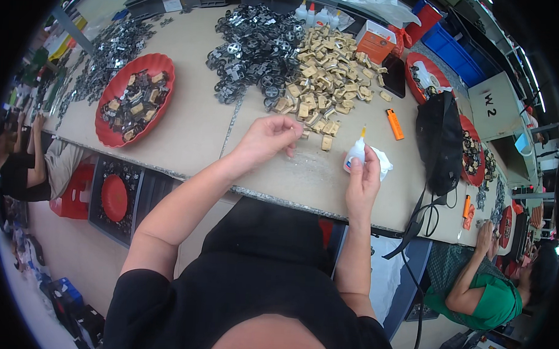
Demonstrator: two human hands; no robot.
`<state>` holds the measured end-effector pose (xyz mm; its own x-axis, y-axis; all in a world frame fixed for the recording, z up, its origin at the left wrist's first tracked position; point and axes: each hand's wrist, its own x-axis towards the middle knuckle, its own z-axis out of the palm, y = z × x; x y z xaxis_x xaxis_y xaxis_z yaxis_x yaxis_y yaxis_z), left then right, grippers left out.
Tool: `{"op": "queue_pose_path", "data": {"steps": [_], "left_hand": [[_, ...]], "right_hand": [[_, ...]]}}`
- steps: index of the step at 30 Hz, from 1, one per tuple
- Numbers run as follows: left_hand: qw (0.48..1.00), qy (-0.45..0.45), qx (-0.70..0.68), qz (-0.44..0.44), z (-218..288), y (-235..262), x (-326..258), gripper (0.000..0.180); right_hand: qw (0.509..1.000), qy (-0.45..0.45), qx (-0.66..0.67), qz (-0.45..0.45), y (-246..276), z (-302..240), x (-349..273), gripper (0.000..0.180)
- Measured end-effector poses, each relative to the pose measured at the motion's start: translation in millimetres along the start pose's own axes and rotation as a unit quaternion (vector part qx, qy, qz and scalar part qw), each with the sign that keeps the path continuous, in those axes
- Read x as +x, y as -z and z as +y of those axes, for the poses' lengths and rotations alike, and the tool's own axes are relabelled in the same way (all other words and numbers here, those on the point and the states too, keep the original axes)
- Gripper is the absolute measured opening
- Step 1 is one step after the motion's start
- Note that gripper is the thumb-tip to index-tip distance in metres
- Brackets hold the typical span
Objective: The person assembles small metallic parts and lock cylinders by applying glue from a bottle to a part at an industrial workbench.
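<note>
left hand [267, 139]: fingers curled, tips pinched together over a small piece too small to make out, just above the counter [189, 128] near its front edge.

right hand [362, 177]: closed around a glue bottle [356, 154], small, white soft plastic with a yellow pointed nozzle, held upright near the front edge. crumpled white tissue [383, 161] just beside it.

counter: pale tan sheet surface, matte, with a speckled stone-like front lip.

tan pieces [325, 77]: heap of small blocky parts, dull beige, spread from the middle toward the back edge; a few strays lie close to the left hand.

black wheels [254, 45]: heap of round spoked parts, glossy dark plastic with silvery hubs, touching the tan heap on its left.

red tray [134, 100]: oval, scalloped rim, shiny plastic, toward the left side, holding mixed tan and dark parts.

metal parts [111, 48]: loose grey scatter along the back left.

lighter [394, 124]: orange, slim, lying flat right of the tan heap.

orange box [377, 40]: cardboard, at the back edge.

black bag [439, 143]: soft fabric, slumped near the right end, strap hanging over the front edge.

another person in a green top [481, 298] sits at the right end.
</note>
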<state>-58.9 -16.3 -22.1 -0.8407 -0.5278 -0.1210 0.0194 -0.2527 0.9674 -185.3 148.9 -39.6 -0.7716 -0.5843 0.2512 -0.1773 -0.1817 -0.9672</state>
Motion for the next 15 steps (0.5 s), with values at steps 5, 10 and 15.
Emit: {"op": "queue_pose_path", "data": {"steps": [5,10,15], "left_hand": [[0.992,0.047,-0.113,0.029,-7,3,-17,0.012],[0.982,0.049,-0.181,0.030,-6,3,-30,0.022],[0.989,0.034,-0.141,0.006,-16,10,-38,0.030]], "right_hand": [[0.986,-0.102,0.127,-0.042,-5,-11,-2,0.029],[0.952,-0.113,0.285,-0.016,-10,-1,2,0.022],[0.927,-0.143,0.347,0.009,-27,-7,4,0.019]]}}
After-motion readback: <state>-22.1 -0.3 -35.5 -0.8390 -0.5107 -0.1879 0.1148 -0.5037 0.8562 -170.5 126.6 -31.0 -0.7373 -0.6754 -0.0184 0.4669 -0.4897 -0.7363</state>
